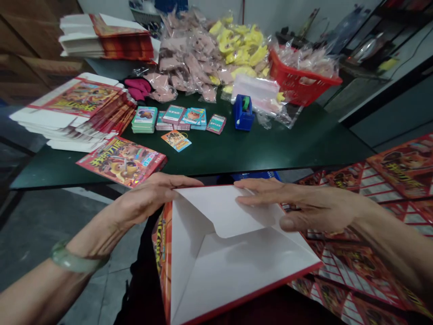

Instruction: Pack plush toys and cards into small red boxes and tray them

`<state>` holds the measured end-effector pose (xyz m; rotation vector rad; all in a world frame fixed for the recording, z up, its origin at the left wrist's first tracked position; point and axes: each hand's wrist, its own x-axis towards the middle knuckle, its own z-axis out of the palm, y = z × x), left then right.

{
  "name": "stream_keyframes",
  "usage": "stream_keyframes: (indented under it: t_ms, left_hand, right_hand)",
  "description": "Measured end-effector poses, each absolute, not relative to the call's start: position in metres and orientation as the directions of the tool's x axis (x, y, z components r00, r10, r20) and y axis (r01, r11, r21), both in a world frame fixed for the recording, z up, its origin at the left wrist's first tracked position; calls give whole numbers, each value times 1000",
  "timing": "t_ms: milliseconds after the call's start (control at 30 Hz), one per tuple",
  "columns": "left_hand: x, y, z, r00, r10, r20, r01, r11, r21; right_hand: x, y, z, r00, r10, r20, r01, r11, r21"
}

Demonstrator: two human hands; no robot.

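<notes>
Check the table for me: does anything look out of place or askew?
The stack of flat printed cartons on the left of the green table looks askew. Its layers are fanned out of line instead of squared up, and the stack juts past the table's edge.

Yellow characters on the flat red printed carton (121, 161) show, but none can be read

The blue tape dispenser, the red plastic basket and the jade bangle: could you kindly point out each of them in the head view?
Blue tape dispenser (242, 116), head view, point on its blue body.
Red plastic basket (301, 85), head view, point on its slatted side wall.
Jade bangle (78, 257), head view, point on its band.
</notes>
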<state>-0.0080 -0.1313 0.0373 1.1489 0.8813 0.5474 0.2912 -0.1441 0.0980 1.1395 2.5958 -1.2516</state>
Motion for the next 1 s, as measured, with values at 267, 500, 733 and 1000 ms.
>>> stream_keyframes:
  t_ms: [267, 500, 733, 1000]
  left_hand:
    - [10, -130, 29, 497, 781, -377, 252, 285, 925]
    - [5, -124, 25, 489, 774, -403, 250, 318, 915]
    - [6, -125, 21, 529, 762, -374, 342, 211, 916]
    - [14, -133, 50, 484, 791, -374, 311, 245, 919]
  right_hand:
    - [250, -141, 51, -501, 836, -225, 812, 364, -456]
    - [236, -135, 34, -481, 868, -118, 844, 423, -331]
    - [230, -137, 16, -549, 823, -147, 823, 501, -268]
    - [261, -109, 85, -647, 641, -413, 730, 367, -576]
